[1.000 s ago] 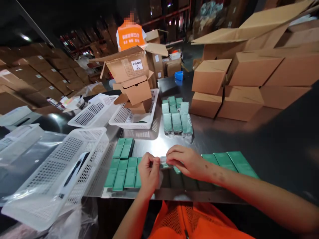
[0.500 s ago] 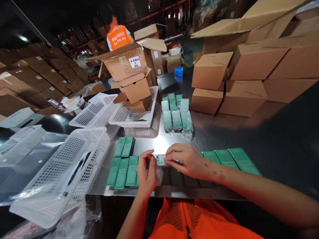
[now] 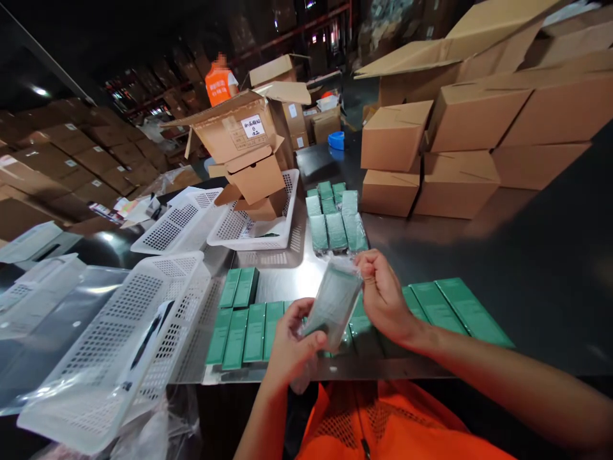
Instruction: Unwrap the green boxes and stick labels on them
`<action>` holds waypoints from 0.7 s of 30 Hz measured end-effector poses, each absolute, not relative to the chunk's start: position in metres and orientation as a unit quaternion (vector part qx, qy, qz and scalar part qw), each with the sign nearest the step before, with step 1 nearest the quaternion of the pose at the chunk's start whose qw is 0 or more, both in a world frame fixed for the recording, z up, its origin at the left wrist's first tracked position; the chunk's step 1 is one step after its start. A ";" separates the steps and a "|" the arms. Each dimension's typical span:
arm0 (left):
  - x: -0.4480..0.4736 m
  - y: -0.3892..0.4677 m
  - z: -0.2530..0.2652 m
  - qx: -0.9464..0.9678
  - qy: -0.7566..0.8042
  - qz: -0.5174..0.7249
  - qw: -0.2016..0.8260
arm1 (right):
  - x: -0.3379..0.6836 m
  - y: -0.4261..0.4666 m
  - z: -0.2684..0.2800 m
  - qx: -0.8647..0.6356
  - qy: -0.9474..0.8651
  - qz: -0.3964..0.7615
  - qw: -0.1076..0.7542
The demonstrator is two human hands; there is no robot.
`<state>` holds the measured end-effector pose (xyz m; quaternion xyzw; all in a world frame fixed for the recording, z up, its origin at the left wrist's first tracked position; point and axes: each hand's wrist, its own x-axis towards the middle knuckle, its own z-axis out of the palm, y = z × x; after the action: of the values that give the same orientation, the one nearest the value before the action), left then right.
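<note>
Held pkt [image 3: 332, 305]: pale grn | row bxs [image 3: 235, 340]: grn | bskt [image 3: 112, 329]: wht, hole-grid | vest [image 3: 402, 421]: orng, mesh

Brown cartons [image 3: 395, 144] stand stacked on the right, with a blue object [image 3: 336, 141] nearby.

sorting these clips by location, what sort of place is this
Probably a warehouse packing area: stacked cardboard boxes, a metal worktable with rows of green boxes, and white perforated baskets.

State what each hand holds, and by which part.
A plastic-wrapped box: the left hand grips its lower end; the right hand pinches the clear wrapping at its upper end.
</note>
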<state>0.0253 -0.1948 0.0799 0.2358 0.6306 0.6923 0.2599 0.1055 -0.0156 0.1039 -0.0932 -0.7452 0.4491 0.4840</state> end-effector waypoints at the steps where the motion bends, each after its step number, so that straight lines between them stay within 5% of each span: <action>1: 0.027 -0.194 0.082 0.221 0.625 0.696 0.274 | 0.109 -0.015 0.103 -0.102 -0.732 0.467 0.486; 6: 0.029 -0.196 0.093 0.178 0.658 0.713 0.165 | 0.137 -0.012 0.093 -0.091 -0.681 0.659 0.306; 10: 0.030 -0.198 0.097 0.181 0.670 0.716 0.078 | 0.162 -0.017 0.083 -0.073 -0.710 0.667 0.212; 18: 0.051 -0.194 0.099 0.294 0.674 0.676 0.048 | 0.188 -0.052 0.043 -0.134 -0.639 0.696 0.301; 21: 0.057 -0.197 0.104 0.373 0.721 0.581 -0.052 | 0.195 -0.059 0.029 -0.125 -0.634 0.668 0.369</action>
<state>0.0572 -0.1966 0.1043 0.3730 0.7212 0.5814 -0.0524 0.1947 -0.0590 0.0290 -0.1245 -0.6344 0.6677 0.3690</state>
